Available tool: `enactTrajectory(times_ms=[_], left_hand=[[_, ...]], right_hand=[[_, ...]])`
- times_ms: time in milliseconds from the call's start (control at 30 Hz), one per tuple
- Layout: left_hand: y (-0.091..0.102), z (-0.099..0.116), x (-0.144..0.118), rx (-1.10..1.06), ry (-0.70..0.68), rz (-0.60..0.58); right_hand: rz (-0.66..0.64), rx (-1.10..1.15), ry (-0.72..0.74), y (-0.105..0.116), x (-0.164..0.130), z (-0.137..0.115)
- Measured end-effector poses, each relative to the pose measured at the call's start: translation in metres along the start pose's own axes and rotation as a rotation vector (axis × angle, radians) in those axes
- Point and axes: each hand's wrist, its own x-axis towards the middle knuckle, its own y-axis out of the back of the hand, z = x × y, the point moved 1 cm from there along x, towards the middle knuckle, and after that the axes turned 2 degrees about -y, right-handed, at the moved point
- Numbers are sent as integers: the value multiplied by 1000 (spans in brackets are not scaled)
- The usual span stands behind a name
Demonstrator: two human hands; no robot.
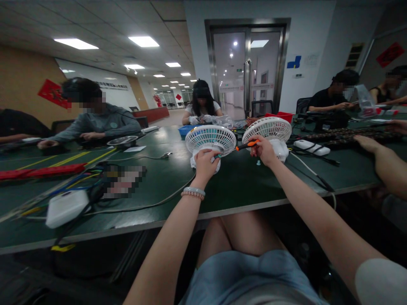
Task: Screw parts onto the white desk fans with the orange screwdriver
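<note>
Head view only here. The main thing is a small white plastic desk fan with a round ribbed grille and teal blades showing through [210, 140], standing upright on the dark green table [241, 186]. Its grille faces back toward the wearer and slightly up, so its axis runs roughly front to back across the table.

The left hand [205, 164] is curled tight around the fan's white base, right under the grille, fingers closed on it. The right hand [263, 150] is closed in a pinch on a slim orange-handled screwdriver [246, 145]. That tool lies almost level, long axis left to right, handle at the right hand and tip pointing left at the fan's lower right edge; can't tell if the tip actually touches.

Just right of the fan, behind the right hand, stands a second white fan of the same kind [267, 128], grille tilted the same way. A tiny pale teal piece [258, 162] sits on the table just right of the fan, below the right hand.

No brand or label I can read on the fan or the tool. A pixelated patch sits well left of the fan.
</note>
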Motion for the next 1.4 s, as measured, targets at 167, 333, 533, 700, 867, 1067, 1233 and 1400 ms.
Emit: enactTrajectory(times_ms=[167, 333, 533, 700, 867, 1067, 1233, 1400], left_hand=[[-1, -1, 0, -6, -14, 9], [-2, 1, 0, 7, -8, -1], [-3, 1, 0, 13, -11, 6], [-5, -3, 0, 10, -35, 22], [-5, -3, 1, 7, -26, 22], [-4, -2, 0, 6, -9, 5], [-4, -1, 0, -3, -22, 10], [-4, -1, 0, 2, -14, 7]], right_hand=[[75, -56, -19, 4, 1, 3], [183, -190, 14, 8, 4, 6], [212, -248, 28, 6, 2, 0], [186, -292, 15, 4, 0, -2], [103, -129, 23, 5, 0, -1], [140, -145, 12, 5, -2, -1], [170, -224, 34, 6, 0, 1], [244, -323, 95, 9, 3, 3]])
